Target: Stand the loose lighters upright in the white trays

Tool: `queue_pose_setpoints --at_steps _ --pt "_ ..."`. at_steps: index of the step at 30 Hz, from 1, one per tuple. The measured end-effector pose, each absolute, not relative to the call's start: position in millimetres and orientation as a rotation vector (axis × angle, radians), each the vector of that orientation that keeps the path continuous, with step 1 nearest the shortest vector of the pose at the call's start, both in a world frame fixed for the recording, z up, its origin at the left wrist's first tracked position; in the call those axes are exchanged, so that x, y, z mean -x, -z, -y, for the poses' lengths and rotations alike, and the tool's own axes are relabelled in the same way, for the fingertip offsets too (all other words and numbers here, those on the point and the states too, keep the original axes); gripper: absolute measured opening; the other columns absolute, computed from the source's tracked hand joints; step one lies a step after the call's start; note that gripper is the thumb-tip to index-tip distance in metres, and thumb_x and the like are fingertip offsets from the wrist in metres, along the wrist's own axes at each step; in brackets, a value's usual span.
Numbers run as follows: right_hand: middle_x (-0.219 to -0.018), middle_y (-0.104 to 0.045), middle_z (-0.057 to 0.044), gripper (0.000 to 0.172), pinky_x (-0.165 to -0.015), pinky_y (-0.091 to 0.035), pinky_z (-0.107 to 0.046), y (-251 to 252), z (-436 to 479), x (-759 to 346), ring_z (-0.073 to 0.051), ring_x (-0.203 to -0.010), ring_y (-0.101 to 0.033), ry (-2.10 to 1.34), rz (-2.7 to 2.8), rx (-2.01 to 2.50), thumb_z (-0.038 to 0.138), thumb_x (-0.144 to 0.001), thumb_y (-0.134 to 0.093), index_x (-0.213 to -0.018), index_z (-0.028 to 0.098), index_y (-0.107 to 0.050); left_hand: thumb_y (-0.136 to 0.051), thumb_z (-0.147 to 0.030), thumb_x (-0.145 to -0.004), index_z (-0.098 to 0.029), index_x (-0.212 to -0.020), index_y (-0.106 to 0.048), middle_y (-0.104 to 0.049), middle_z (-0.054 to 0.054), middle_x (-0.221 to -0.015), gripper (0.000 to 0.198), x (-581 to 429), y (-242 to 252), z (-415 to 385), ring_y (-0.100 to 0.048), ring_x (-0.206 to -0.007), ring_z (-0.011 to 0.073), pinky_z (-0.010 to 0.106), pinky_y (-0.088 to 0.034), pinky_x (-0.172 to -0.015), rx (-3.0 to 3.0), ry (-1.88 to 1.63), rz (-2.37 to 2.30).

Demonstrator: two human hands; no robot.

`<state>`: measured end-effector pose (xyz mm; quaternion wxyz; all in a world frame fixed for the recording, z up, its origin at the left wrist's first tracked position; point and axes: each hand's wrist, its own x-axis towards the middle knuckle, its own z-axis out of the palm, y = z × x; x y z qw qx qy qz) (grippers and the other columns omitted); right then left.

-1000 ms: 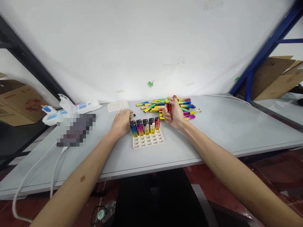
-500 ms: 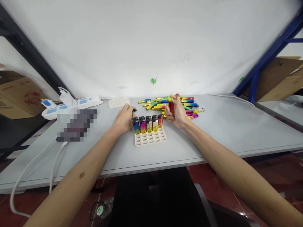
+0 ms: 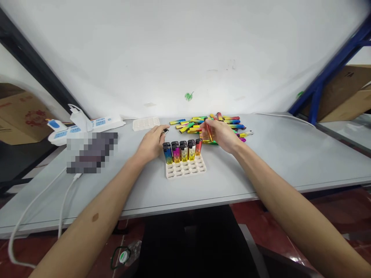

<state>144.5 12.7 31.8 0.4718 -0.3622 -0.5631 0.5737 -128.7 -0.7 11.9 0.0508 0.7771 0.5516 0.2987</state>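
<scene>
My left hand (image 3: pixel 151 143) is closed beside the left end of a white holed rack (image 3: pixel 185 169). It grips a lighter (image 3: pixel 165 131); only its dark and metal top shows past my fingers. Several lighters (image 3: pixel 176 153) with black tops stand upright in the rack's back rows, blue, pink, silver-yellow and red, while the front holes hold nothing. To the right, my right hand (image 3: pixel 222 134) pinches a red-and-yellow lighter (image 3: pixel 208 130), tilted, at the near edge of a loose pile of shiny coloured lighters (image 3: pixel 187 126).
A second white rack (image 3: pixel 145 123) lies by the wall. At left are a power strip (image 3: pixel 108 122) with plugs and a blurred-out dark object (image 3: pixel 94 152) with a white cable (image 3: pixel 67 193). Cardboard boxes (image 3: pixel 24 114) flank the table; a blue frame (image 3: pixel 315 96) stands right.
My right hand has turned from a fist-like grip to a fingertip pinch, so the red lighter shows more. My left hand has barely moved; more of its lighter's top shows.
</scene>
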Motion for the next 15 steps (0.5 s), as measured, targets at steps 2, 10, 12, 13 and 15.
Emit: queue_pose_setpoints --at_steps 2,10,12,13,15 --pt "-0.076 -0.059 0.000 0.036 -0.067 -0.045 -0.029 -32.0 -13.8 -150.3 -0.013 -0.071 -0.055 -1.327 1.499 0.895 0.049 -0.082 -0.074 -0.068 0.019 -0.060 -0.039 -0.021 -0.093 -0.018 -0.131 -0.060 -0.066 0.011 -0.128 0.043 129.2 -12.7 1.2 -0.062 -0.112 0.0268 0.041 -0.047 -0.102 -2.362 -0.947 -1.658" --pt "-0.070 -0.061 0.001 0.035 -0.064 -0.040 -0.030 -37.2 -10.3 -161.4 -0.011 -0.066 -0.052 -1.481 1.762 0.885 0.045 -0.076 -0.084 -0.071 0.019 -0.060 -0.048 -0.020 -0.092 -0.021 -0.123 -0.062 -0.072 0.007 -0.110 0.034 131.5 -14.4 0.0 -0.065 -0.097 0.0226 0.038 -0.052 -0.091 -2.322 -1.086 -1.669" --pt "-0.070 -0.063 0.002 0.035 -0.064 -0.041 -0.030 -37.3 -10.1 -162.6 -0.012 -0.066 -0.054 -1.476 1.788 0.907 0.041 -0.073 -0.086 -0.072 0.019 -0.060 -0.048 -0.019 -0.092 -0.022 -0.122 -0.062 -0.071 0.007 -0.113 0.033 131.6 -14.3 -0.3 -0.066 -0.096 0.0222 0.037 -0.052 -0.091 -2.306 -1.104 -1.671" --pt "-0.070 -0.064 0.002 0.035 -0.064 -0.042 -0.030 -37.4 -9.9 -163.0 -0.012 -0.067 -0.055 -1.471 1.807 0.914 0.040 -0.071 -0.087 -0.073 0.019 -0.059 -0.049 -0.019 -0.092 -0.022 -0.122 -0.062 -0.071 0.008 -0.114 0.033 131.5 -14.2 -0.4 -0.066 -0.096 0.0221 0.037 -0.053 -0.090 -2.299 -1.110 -1.671" --pt "-0.073 -0.066 0.003 0.036 -0.067 -0.044 -0.030 -38.1 -8.6 -163.3 -0.012 -0.070 -0.058 -1.470 1.857 0.933 0.037 -0.069 -0.089 -0.074 0.020 -0.058 -0.049 -0.018 -0.092 -0.022 -0.122 -0.062 -0.071 0.008 -0.115 0.033 131.1 -13.8 -0.5 -0.066 -0.096 0.0220 0.037 -0.053 -0.090 -2.288 -1.113 -1.671"
